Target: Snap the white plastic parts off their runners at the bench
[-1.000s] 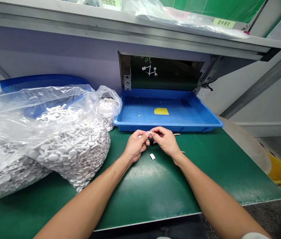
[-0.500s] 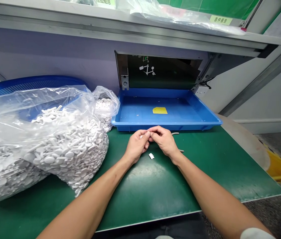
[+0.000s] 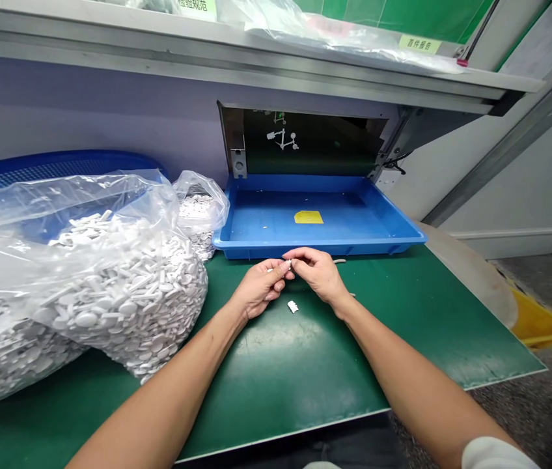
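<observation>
Just in front of the blue tray (image 3: 276,247), my left hand (image 3: 262,285) and my right hand (image 3: 322,276) meet with their fingers closed. Between the fingertips shows a small white plastic part (image 3: 288,264), mostly covered by the fingers. My left thumb and fingers pinch it, and my right thumb and forefinger grip it from the other side. Another small white plastic piece (image 3: 292,307) lies on the green table (image 3: 305,365) below the hands. Partly behind my right hand is a thin greyish rod-like thing (image 3: 339,261).
Clear bags full of white plastic parts (image 3: 134,293) stand at the left, before a blue basket (image 3: 66,159). The tray holds a yellow label (image 3: 308,217). Behind it, white branched parts (image 3: 282,139) lie on a dark belt (image 3: 315,156) in an opening. A metal shelf edge (image 3: 256,65) crosses above.
The fingertips have parted slightly, so more of the small white part shows between them. The whole view has shifted a little; the piece on the table lies about as before.
</observation>
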`<move>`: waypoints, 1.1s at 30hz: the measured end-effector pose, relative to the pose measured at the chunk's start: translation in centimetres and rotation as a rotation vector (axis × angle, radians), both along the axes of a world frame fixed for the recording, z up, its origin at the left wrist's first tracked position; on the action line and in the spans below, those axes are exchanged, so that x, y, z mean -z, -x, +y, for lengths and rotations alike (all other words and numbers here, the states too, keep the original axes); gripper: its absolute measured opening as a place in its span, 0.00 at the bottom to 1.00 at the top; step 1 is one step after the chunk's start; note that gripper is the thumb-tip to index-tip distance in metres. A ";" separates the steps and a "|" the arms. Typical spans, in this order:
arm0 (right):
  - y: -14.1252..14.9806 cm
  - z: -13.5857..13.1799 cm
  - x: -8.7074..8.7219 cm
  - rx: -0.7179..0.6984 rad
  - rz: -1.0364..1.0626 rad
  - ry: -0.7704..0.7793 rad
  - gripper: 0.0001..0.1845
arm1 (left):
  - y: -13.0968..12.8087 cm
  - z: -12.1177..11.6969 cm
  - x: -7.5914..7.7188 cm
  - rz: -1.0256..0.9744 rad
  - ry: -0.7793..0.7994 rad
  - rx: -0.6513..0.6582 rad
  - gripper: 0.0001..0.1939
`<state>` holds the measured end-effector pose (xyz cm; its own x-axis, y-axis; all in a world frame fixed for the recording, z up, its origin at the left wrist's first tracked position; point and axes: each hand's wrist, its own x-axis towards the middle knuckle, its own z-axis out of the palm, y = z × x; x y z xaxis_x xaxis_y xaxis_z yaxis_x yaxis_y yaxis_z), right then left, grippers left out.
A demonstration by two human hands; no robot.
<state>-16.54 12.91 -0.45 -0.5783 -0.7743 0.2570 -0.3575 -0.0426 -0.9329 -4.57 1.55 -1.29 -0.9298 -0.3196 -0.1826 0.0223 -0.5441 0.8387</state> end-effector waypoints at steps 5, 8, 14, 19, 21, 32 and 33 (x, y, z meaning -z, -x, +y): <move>-0.2 0.2 -0.8 0.026 0.103 0.024 0.10 | 0.0 0.1 -0.1 0.052 -0.032 0.027 0.22; -0.2 0.3 -1.1 -0.011 0.092 0.024 0.11 | 0.0 0.3 -0.3 0.073 -0.014 0.029 0.21; 0.4 0.4 -0.8 -0.159 -0.089 0.026 0.12 | 0.0 0.5 -0.4 0.049 0.139 -0.028 0.21; 0.9 0.6 -0.7 -0.210 -0.153 0.038 0.11 | 0.0 0.5 -0.4 0.040 0.168 -0.031 0.21; 0.9 0.6 -0.8 -0.207 -0.139 0.040 0.11 | 0.0 0.6 -0.5 0.034 0.169 -0.031 0.21; 0.9 0.6 -0.5 -0.170 0.031 0.038 0.09 | -0.1 -0.1 0.2 -0.005 0.007 0.083 0.23; 1.0 0.6 -0.5 -0.179 0.030 0.031 0.09 | -0.1 -0.2 0.2 -0.006 -0.015 0.092 0.24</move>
<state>-17.53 13.52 0.03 -0.4235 -0.8557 0.2975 -0.3694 -0.1368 -0.9192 -4.51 1.36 -1.46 -0.9540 -0.2298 -0.1923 -0.0335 -0.5559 0.8306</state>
